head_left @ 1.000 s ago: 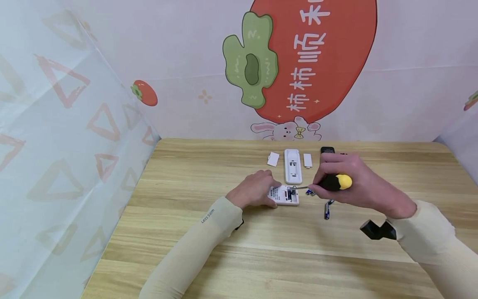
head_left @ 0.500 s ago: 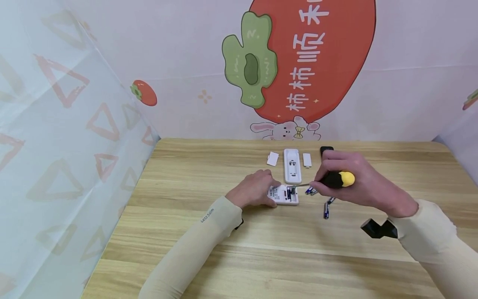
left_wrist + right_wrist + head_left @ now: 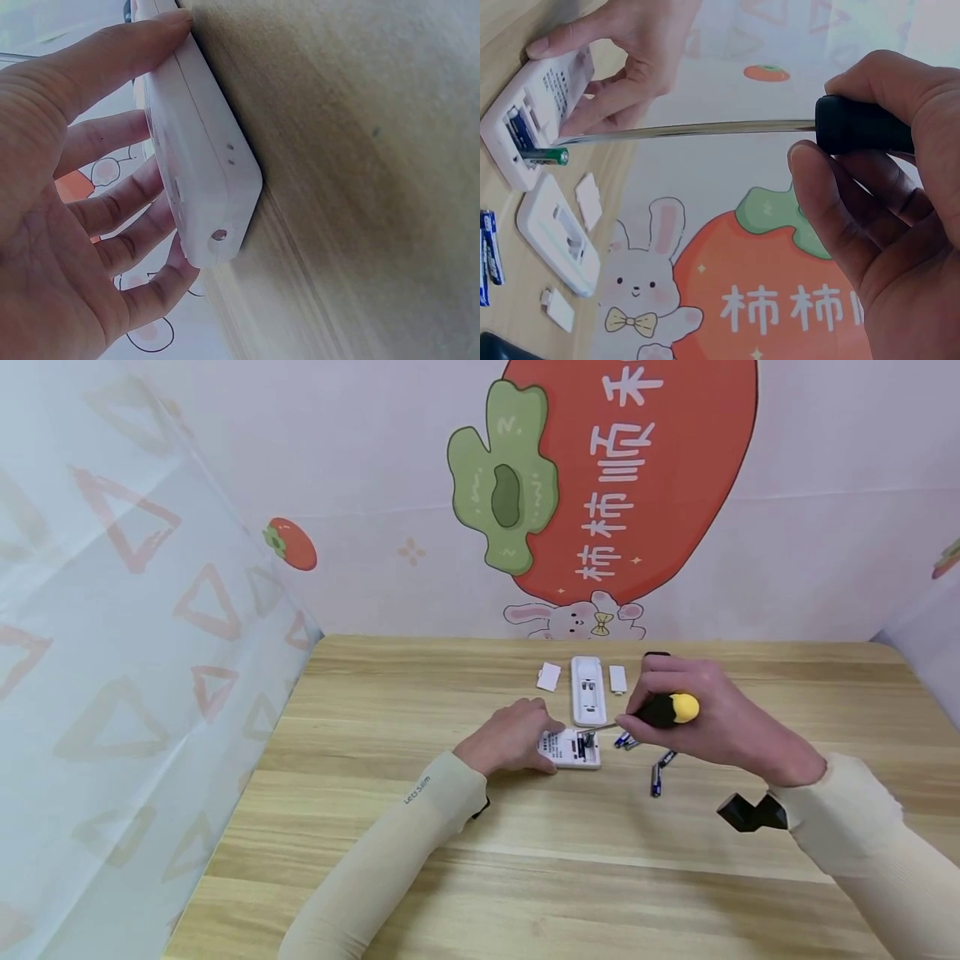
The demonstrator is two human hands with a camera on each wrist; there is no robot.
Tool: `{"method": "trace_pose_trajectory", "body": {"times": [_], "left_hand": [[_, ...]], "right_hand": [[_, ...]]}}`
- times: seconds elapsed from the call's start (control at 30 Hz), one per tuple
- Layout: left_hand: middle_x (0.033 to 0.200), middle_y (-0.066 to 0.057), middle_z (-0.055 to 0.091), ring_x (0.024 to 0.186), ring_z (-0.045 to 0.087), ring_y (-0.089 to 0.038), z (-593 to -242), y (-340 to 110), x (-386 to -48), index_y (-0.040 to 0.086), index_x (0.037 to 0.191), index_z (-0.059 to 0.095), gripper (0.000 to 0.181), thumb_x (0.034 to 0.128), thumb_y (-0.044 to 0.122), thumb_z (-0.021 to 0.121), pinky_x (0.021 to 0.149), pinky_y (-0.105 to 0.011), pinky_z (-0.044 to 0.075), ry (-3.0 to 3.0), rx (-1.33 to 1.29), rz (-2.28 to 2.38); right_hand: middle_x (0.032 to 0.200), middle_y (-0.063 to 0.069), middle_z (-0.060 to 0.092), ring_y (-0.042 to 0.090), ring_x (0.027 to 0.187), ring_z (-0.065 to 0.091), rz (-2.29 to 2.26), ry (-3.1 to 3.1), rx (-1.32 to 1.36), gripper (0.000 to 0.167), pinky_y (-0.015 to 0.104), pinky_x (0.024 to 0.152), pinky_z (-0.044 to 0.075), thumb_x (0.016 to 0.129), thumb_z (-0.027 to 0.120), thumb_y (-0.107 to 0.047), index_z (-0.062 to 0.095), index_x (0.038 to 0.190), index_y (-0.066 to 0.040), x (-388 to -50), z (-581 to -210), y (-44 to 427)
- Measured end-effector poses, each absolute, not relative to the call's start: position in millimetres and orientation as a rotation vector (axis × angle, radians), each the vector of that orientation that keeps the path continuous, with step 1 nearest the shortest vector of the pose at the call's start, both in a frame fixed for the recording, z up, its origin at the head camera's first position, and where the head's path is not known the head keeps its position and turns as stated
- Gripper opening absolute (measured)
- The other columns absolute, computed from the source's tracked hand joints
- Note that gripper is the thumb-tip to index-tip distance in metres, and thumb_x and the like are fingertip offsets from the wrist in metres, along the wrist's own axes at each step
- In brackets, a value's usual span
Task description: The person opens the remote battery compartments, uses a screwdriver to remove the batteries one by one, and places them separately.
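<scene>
My left hand [image 3: 510, 739] holds a white remote control [image 3: 558, 748] against the table, thumb on one side edge and fingers on the other, as the left wrist view shows. Its battery compartment faces up without a cover. Inside lies a blue battery [image 3: 520, 129], while a green-ended battery [image 3: 547, 156] sticks up at a tilt, one end out. My right hand [image 3: 712, 718] grips a screwdriver [image 3: 660, 711] by its black and yellow handle. The metal shaft [image 3: 705, 129] reaches to the compartment edge beside the tilted battery; whether the tip touches it, I cannot tell.
Behind the remote lies a second white remote [image 3: 588, 714] with an open battery bay. Small white covers [image 3: 548, 677] flank it. Several loose batteries [image 3: 656, 780] lie to the right, and a black object [image 3: 657, 653] is partly hidden behind my right hand.
The screwdriver has shifted slightly away from me and its tip sits at the compartment's far edge. The green-ended battery stands out more than a second ago. My left hand and remote stay put.
</scene>
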State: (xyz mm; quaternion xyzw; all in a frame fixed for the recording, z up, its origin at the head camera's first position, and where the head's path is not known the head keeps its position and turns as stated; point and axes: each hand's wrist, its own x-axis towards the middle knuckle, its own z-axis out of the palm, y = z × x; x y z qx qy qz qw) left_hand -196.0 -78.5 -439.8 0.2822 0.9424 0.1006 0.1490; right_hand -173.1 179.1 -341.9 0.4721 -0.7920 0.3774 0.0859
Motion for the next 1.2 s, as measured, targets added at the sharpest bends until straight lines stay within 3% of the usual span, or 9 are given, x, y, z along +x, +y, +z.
{"method": "trace_pose_trajectory", "body": {"times": [0.6, 1.2], "left_hand": [[0.108, 0.002, 0.057, 0.095, 0.049, -0.014, -439.3, -77.9, -195.6, 0.017, 0.137, 0.066, 0.066, 0.0803, 0.042, 0.087, 0.077, -0.026, 0.043, 2.714, 0.796, 0.317], [0.106, 0.002, 0.057, 0.094, 0.050, -0.014, -437.0, -76.7, -193.1, 0.015, 0.131, 0.069, 0.062, 0.0794, 0.045, 0.086, 0.076, -0.027, 0.044, 2.724, 0.778, 0.328]], "right_hand": [[0.083, -0.020, 0.056, 0.002, 0.073, 0.054, 1.076, -2.360, 1.349, 0.037, 0.017, 0.060, 0.048, 0.071, 0.091, -0.003, 0.070, 0.084, -0.031, -169.6, -345.8, 178.2], [0.084, -0.016, 0.058, 0.005, 0.072, 0.054, 1.111, -2.334, 1.265, 0.040, 0.019, 0.060, 0.045, 0.070, 0.089, 0.004, 0.071, 0.085, -0.028, -168.1, -335.6, 191.5]]}}
